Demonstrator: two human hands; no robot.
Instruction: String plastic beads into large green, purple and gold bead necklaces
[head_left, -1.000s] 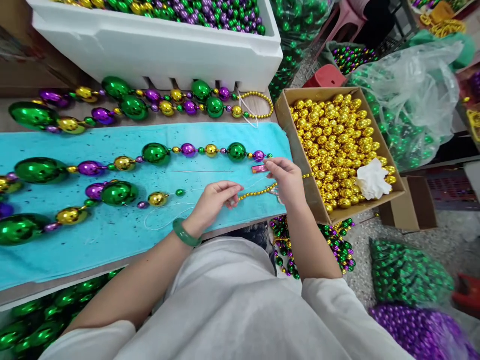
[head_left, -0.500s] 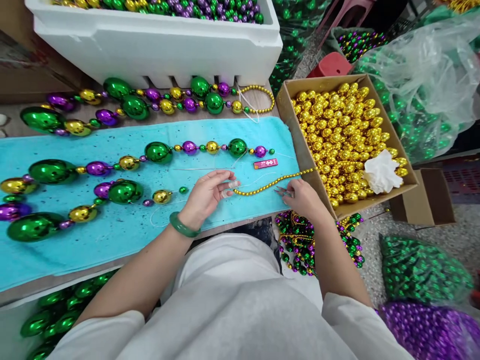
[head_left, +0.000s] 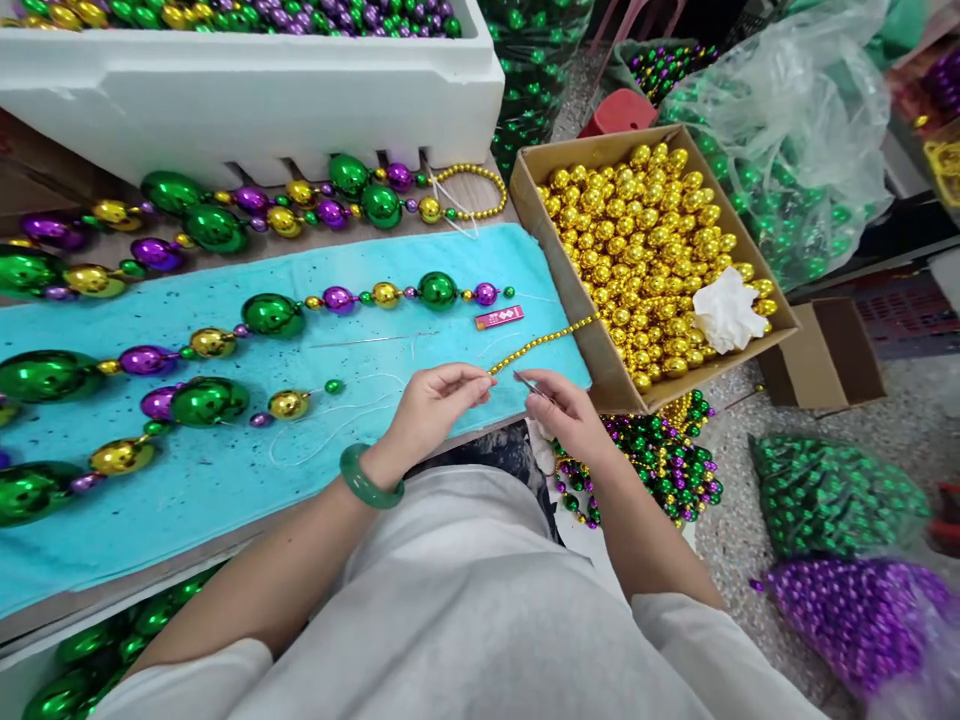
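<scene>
- White bin (head_left: 19, 690): big green beads (head_left: 90, 645), nearer than left fingers.
- Foam box (head_left: 247, 100): mixed beads (head_left: 300, 15), beyond left fingers.
- Left hand (head_left: 431, 410): fingers pinched on gold strand (head_left: 541, 340), which runs right to carton.
- Right hand (head_left: 574, 420): fingers clamped on thin metal tool (head_left: 534, 386), tip near left fingertips.
- Carton (head_left: 553, 260): gold beads (head_left: 637, 240), crumpled white paper (head_left: 726, 310), right of right fingers.
- Bags, green (head_left: 836, 495) and purple (head_left: 855, 620) beads: well right of fingers.

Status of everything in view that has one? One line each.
Left hand: pinching
Right hand: gripping
Gold bead string: end in left hand, reaching box rim
Small metal tool: held in right hand, type unclear
Blue towel: spread, dark-flecked
Red packet: lying flat
Foam box: open, beads inside
Gold-bead carton: open, well filled
White tissue: crumpled
</scene>
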